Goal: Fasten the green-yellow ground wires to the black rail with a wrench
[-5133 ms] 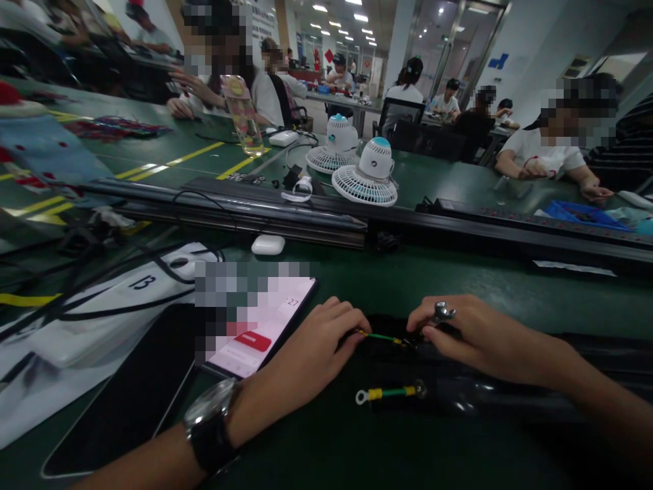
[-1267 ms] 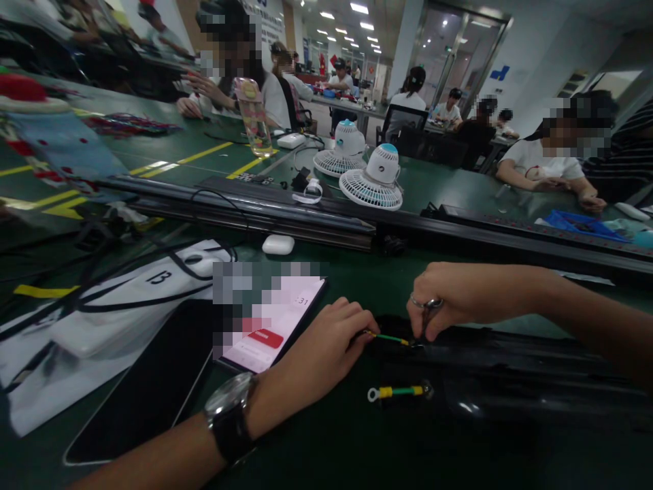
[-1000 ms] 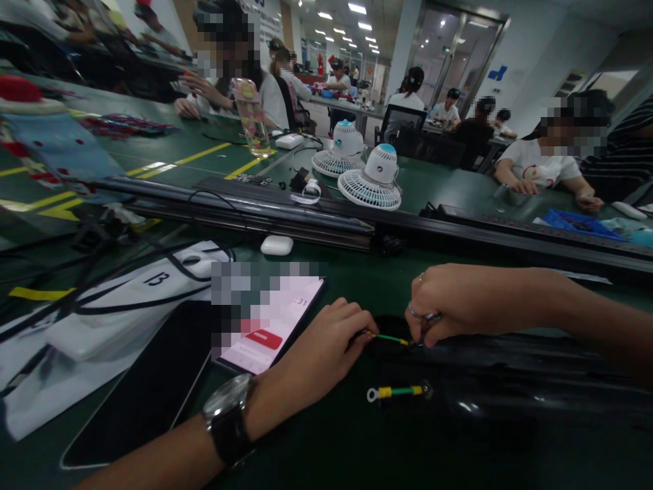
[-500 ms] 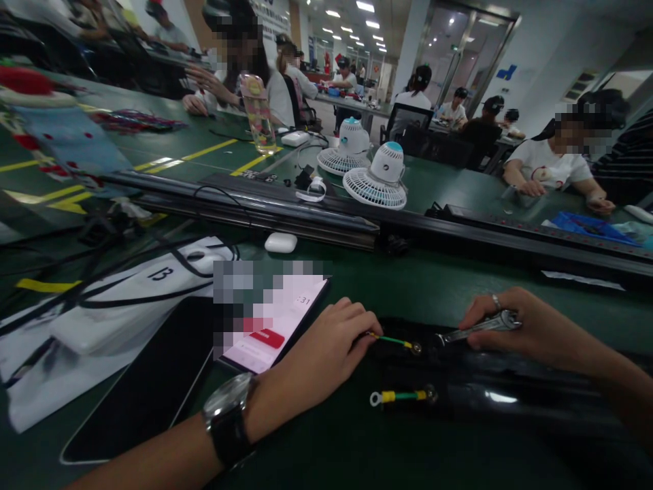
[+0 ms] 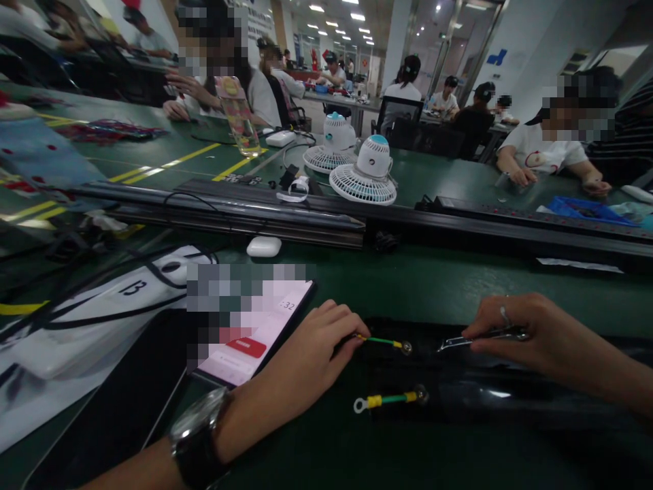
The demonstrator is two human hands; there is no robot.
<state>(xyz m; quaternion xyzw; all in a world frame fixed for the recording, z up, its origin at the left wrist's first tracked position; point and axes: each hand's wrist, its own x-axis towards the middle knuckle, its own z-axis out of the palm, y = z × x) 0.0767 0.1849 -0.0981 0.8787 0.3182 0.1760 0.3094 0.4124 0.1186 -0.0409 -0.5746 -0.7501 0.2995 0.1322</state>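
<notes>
Wrench (image 5: 477, 338) crosswise – head leftward

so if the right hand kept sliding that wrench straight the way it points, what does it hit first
Probably the metal ring terminal of the green wire pinched by the left hand. The right hand aims its wrench leftward at it, though depth is hard to judge.

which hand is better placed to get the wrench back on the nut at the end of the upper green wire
Right, most likely. The right hand holds the wrench, whose open end points at the nut from just beside it. The left hand pinches the upper green wire at its other end.
</notes>
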